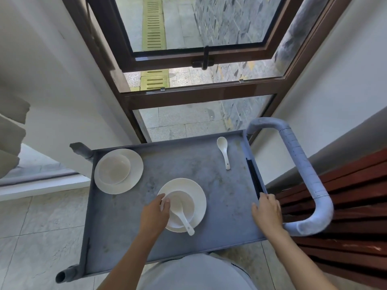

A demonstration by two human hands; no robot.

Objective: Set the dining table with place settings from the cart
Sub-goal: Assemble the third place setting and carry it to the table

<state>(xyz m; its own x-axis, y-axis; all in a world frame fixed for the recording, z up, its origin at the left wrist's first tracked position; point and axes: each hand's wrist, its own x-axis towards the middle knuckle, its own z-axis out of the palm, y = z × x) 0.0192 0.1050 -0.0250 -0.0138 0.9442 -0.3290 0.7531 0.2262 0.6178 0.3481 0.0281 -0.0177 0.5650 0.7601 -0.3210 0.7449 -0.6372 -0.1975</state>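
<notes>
A grey metal cart (209, 174) stands below me. Near its front sits a white plate (199, 197) with a white bowl (186, 204) on it and a white spoon (185, 221) lying in the bowl. My left hand (155, 214) grips the left rim of that plate and bowl. A second plate (134, 178) with a bowl (114, 169) rests at the back left. A loose white spoon (224, 151) lies at the back right. Black chopsticks (254, 178) lie along the cart's right edge; my right hand (267, 212) closes on their near end.
The cart's curved grey handle (301, 164) juts out to the right, above dark red wooden slats (345, 227). A brown-framed window (199, 95) rises just behind the cart. White walls flank both sides, and pale floor tiles (41, 237) lie to the left.
</notes>
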